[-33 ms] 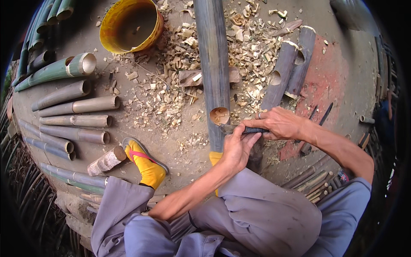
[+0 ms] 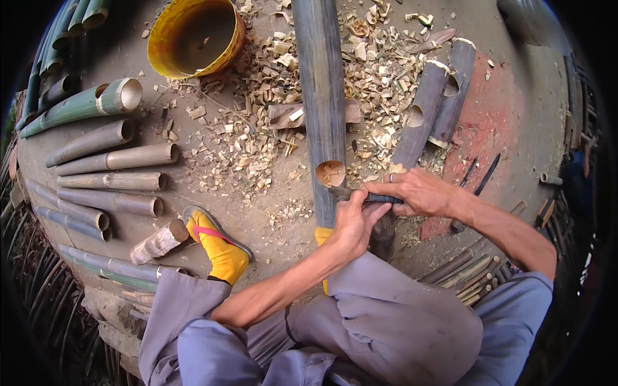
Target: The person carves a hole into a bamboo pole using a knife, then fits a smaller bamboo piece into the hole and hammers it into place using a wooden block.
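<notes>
A long grey bamboo pole (image 2: 320, 83) runs from the top of the view down to my yellow-socked foot (image 2: 323, 235). A round hole (image 2: 331, 174) is cut in its side. My right hand (image 2: 421, 192) is closed on the dark handle of a knife (image 2: 381, 198), whose blade meets the lower edge of the hole. My left hand (image 2: 353, 222) is curled just below, thumb pressed on the knife near the blade, right beside the pole. My other foot (image 2: 219, 248), in a yellow sock and a sandal, rests on the ground to the left.
A yellow bucket (image 2: 193, 35) stands at the top left. Several bamboo tubes (image 2: 109, 161) lie in a row on the left, with a short log piece (image 2: 158, 241) near my foot. Shavings (image 2: 257, 128) cover the ground. Two split bamboo sections (image 2: 428, 109) and thin dark tools (image 2: 479, 174) lie on the right.
</notes>
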Action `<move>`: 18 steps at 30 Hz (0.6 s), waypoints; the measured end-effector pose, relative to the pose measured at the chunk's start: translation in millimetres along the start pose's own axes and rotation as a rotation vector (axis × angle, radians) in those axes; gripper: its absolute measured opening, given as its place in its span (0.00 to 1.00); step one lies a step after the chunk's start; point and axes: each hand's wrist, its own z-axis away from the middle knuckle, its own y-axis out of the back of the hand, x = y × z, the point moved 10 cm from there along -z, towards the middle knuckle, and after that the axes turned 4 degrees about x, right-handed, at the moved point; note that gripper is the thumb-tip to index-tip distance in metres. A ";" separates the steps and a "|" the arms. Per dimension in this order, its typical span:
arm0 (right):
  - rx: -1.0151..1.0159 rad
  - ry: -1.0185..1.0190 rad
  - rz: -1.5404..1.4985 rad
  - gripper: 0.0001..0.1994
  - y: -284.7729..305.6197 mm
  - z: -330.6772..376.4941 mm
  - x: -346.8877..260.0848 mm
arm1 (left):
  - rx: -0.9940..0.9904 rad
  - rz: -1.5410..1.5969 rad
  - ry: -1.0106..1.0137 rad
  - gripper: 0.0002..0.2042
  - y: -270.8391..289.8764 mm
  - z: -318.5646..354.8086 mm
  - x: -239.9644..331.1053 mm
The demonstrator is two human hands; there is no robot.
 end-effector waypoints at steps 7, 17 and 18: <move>0.096 -0.252 -0.274 0.35 -35.5 5.4 -4.8 | 0.022 -0.406 0.078 0.16 19.7 0.0 11.7; 0.373 -0.408 -0.630 0.32 -83.3 -8.0 -26.3 | 0.075 -0.960 0.116 0.16 43.9 0.3 43.8; 0.378 -0.445 -0.642 0.31 -86.1 -14.0 -30.1 | 0.059 -1.012 0.115 0.16 46.0 -1.2 49.3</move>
